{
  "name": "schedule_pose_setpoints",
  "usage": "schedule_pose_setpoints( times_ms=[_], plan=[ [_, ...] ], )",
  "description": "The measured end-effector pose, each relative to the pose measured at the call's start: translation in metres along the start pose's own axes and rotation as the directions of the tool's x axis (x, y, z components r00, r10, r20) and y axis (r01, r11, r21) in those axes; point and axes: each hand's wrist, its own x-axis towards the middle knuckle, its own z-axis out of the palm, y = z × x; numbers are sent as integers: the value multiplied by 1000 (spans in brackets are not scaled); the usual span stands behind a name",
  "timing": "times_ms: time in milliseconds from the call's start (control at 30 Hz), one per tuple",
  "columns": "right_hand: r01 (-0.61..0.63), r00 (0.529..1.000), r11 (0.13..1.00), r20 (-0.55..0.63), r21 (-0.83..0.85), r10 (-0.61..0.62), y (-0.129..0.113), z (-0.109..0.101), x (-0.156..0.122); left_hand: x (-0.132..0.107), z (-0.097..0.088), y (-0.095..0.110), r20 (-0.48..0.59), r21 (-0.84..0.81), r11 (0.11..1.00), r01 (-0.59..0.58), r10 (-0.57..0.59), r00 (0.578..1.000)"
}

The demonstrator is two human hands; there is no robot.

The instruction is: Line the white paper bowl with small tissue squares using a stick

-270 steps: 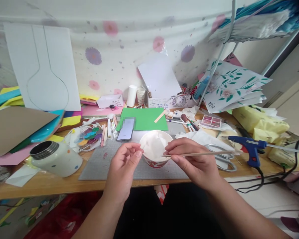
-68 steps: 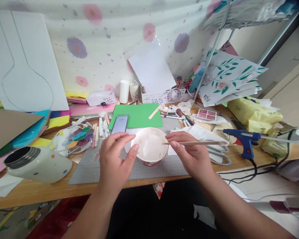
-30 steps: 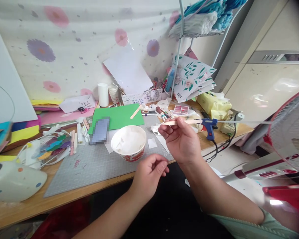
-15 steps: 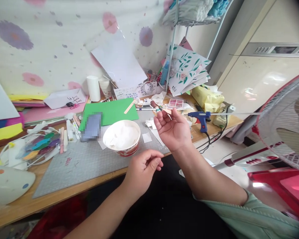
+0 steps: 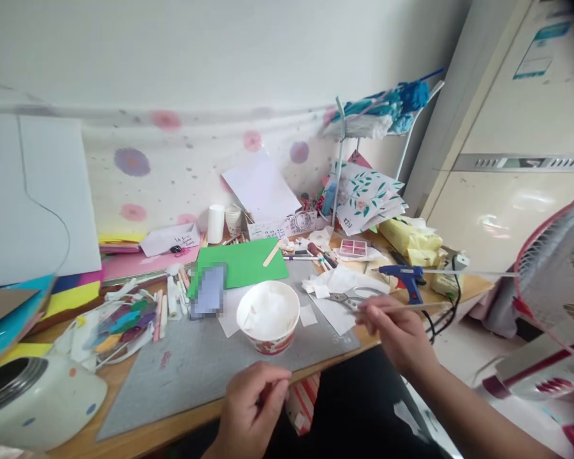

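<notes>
Watching remotely, I've got a thin wooden stick (image 5: 425, 308) pinched in the right hand (image 5: 404, 335), near the scissors (image 5: 349, 300) by the front of the desk (image 5: 172, 428). The paper bowl (image 5: 273, 346) sits upright on the grey cutting mat (image 5: 191, 373). The left hand (image 5: 256, 403) is loosely curled this side of it, can't tell if it's gripping anything.

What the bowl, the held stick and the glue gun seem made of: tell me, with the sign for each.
Bowl: probably coated paper or card, judging by the thin white wall and red printed pattern. 
Stick: likely bare wood, matte; its pale tan colour suggests it, though it is thin here. 
Glue gun: probably hard plastic, from the even blue moulded-looking body; its gloss is hard to tell.
</notes>
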Motion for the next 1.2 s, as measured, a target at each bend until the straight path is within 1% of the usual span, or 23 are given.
schedule_pose_setpoints(
  times_ms=[67,133,167,200,233,267,333,400,500,567,667,833,933,1200],
  plan=[
    [-20,980,996,193,-92,38,-11,-5,-12,-6,-12,-10,-46,12,1000,-14,15,999],
    [-14,938,990,340,-139,61,-21,-4,-20,-10,-22,-18,-70,40,998,-56,59,996],
    [-12,908,988,413,-154,76,-25,-3,-22,-12,-26,-22,-101,62,997,-45,52,994],
    [-16,881,987,466,-157,89,-28,-2,-23,-14,-29,-27,-152,81,997,1,12,988],
    [-29,870,988,483,-150,99,-29,-2,-22,-15,-31,-32,-210,91,993,76,-55,976],
    [-43,876,990,471,-138,103,-30,-3,-21,-16,-32,-37,-283,88,980,179,-147,948],
    [-63,908,994,409,-92,95,-30,-9,-17,-19,-33,-47,-339,64,948,311,-273,900],
    [-73,944,996,320,-52,86,-31,-18,-13,-20,-32,-56,-337,43,928,371,-336,880],
    [-61,980,998,188,-24,64,-37,-33,-11,-19,-29,-63,-331,42,910,412,-377,865],
    [-53,991,999,126,-12,54,-41,-43,-13,-18,-29,-64,-337,64,903,426,-382,860],
    [-53,997,999,64,1,53,-41,-57,-19,-17,-29,-65,-350,105,894,436,-377,857],
    [-65,998,998,28,20,64,-31,-76,-27,-18,-30,-69,-359,168,888,427,-348,866],
    [-71,997,997,39,25,70,-26,-79,-28,-19,-31,-71,-360,222,884,411,-318,877],
    [-79,993,997,82,-14,80,-21,-72,-30,-26,-31,-76,-327,348,878,329,-215,920]
  ],
)
